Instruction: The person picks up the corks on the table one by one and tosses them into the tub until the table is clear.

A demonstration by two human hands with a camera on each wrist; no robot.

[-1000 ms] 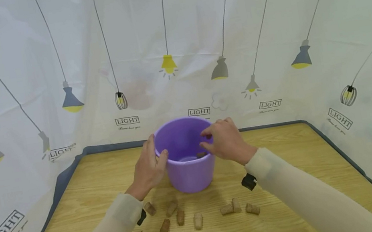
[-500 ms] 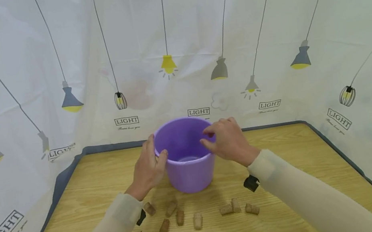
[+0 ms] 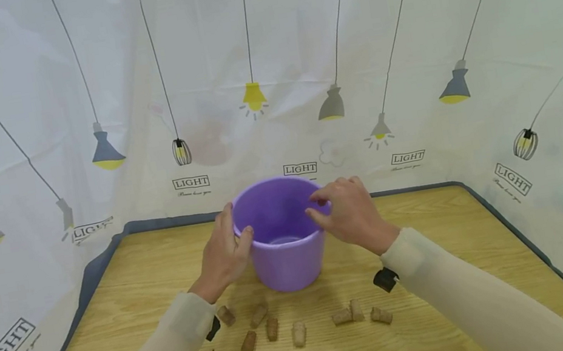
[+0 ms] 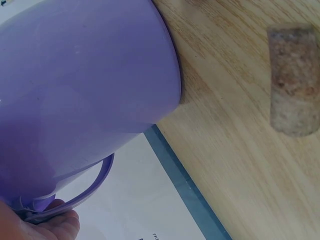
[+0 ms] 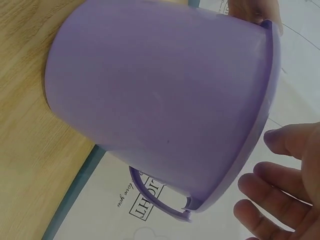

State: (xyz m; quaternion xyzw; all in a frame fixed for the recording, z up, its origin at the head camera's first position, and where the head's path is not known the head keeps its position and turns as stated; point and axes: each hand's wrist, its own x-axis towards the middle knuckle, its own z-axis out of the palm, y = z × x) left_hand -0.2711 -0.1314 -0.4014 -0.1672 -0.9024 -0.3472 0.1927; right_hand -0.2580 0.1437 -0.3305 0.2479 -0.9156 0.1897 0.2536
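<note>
Rightward edged my bare right hand (image 3: 350, 212), relaxed and spread; my bare left hand (image 3: 221, 257) gripped the round purple plastic bucket (image 3: 290, 265) at frame centre.

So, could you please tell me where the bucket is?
In the head view, the bucket stands at centre, between left hand and right hand, beyond the corks.

Room above bucket (image 3: 289, 266), corks (image 3: 299, 334) in front
</note>
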